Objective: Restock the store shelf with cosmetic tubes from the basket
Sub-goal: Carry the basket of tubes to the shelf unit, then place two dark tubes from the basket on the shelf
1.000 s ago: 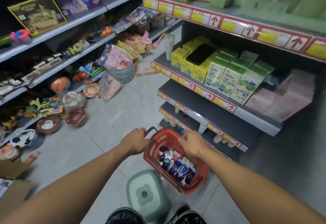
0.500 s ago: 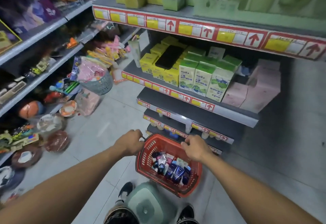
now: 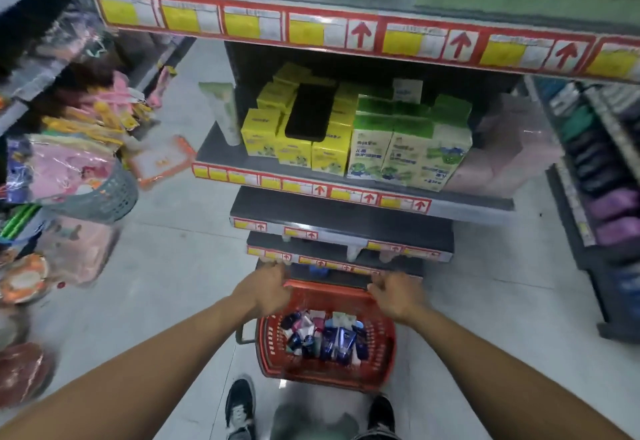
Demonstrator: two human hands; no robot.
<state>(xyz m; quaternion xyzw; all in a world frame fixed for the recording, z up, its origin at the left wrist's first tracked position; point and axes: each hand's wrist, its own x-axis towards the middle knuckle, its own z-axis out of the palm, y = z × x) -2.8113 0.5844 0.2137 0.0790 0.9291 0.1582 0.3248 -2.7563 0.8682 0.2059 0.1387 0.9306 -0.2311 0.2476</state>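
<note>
A red plastic basket hangs low in front of me, above the floor. Inside it lie several cosmetic tubes, mostly dark blue, some white and pink. My left hand grips the basket's far rim at its left corner. My right hand grips the same rim at the right corner. Straight ahead stands the store shelf unit; its dark lower shelf is bare, and the shelves below it are mostly hidden.
The shelf above holds yellow boxes, green-and-white cartons, pink packs and a black flat object. A grey basket of toys sits on the floor at left. Another rack stands right. My shoes flank a green stool.
The view has swung to face the shelf unit head-on and nearer. The basket has moved with my hands toward the bottom shelves; both hands still hold its rim.
</note>
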